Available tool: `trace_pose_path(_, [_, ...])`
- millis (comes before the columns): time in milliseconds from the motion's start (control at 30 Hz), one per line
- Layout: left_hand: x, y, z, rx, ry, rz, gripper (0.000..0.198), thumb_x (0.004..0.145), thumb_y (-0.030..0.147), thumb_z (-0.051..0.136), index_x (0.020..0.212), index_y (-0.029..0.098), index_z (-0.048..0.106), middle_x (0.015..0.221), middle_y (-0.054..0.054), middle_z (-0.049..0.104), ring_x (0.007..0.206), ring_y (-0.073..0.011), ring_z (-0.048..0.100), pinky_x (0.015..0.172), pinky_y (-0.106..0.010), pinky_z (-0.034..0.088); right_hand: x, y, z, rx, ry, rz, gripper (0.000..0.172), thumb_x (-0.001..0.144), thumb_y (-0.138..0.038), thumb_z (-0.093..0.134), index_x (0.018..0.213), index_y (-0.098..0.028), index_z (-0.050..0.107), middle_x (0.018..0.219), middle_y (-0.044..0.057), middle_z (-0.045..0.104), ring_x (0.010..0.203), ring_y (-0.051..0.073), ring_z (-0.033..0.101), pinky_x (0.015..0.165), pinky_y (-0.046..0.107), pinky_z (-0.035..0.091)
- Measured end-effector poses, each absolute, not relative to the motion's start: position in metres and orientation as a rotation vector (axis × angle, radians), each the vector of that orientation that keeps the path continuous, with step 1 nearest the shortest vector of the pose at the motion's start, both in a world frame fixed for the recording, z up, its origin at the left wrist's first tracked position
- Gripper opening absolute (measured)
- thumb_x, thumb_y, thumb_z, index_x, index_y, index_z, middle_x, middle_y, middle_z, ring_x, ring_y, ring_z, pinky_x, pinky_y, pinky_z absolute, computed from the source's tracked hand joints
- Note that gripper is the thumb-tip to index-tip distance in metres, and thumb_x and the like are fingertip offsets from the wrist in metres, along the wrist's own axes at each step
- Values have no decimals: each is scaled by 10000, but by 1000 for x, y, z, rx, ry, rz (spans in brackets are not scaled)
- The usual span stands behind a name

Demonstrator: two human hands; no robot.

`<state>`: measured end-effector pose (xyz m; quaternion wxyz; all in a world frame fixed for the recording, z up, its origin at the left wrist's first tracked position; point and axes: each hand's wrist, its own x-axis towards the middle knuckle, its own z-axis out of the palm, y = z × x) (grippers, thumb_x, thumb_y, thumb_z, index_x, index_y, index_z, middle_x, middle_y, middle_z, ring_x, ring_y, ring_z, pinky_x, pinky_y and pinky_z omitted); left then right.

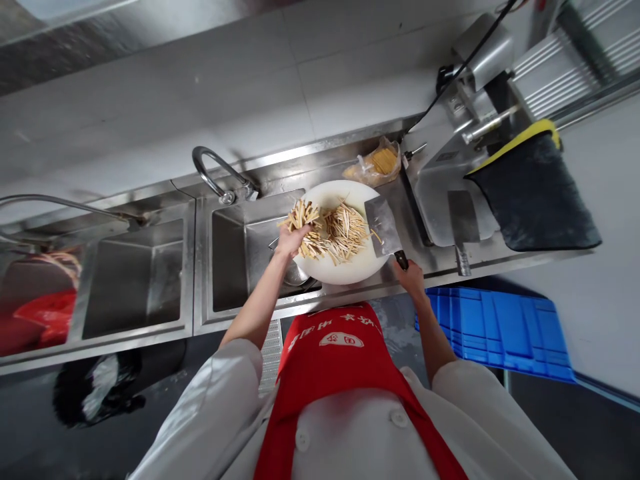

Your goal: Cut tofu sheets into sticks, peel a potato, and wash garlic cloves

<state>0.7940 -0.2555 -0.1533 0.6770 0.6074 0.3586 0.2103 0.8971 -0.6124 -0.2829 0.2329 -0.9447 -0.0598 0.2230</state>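
A round white cutting board (335, 273) lies partly over the sink edge. On it is a loose pile of thin tan food strips (347, 230), looking like cut dried tofu. My left hand (294, 239) is closed around a bunch of these strips at the board's left side, above the sink. Several strips spread from under that hand to the pile. My right hand (411, 275) grips the black handle of a cleaver (383, 225). Its broad blade lies nearly flat over the board's right side, with a few strips on it.
A metal sink (229, 260) with a curved faucet (210, 160) is left of the board. Behind the board sits a clear bag of yellowish food (383, 161). Another cleaver (463, 220) and a dark cloth with yellow trim (540, 193) lie right. A blue crate (500, 330) stands below.
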Motion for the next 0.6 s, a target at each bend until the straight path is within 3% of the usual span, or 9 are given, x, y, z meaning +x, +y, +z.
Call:
trace_pose_path(267, [699,-185,-189,1344,901,641,411,544,230,829,922,153,687,836,-24,742,682,-161,683,637,-260,585,890,-607,-276,-2542,-96,555,657,879,-717,538,957,-99,748,745,164,721,771,293,692,724,344,470])
trace_pose_path(400, [660,-166,-240,1302,1080,651,369,566,227,792,910,148,682,825,-21,732,691,-163,677,663,-280,581,886,-604,-265,-2511,-100,523,595,857,-686,583,913,-116,746,640,119,678,708,284,684,689,343,479])
trace_pose_path(600, [653,-155,-306,1661,1405,340,144,692,137,721,830,130,680,773,-57,734,724,-196,685,670,-296,568,883,-601,-248,-2619,-125,463,492,845,-616,612,884,-144,744,596,94,656,660,268,670,686,350,491])
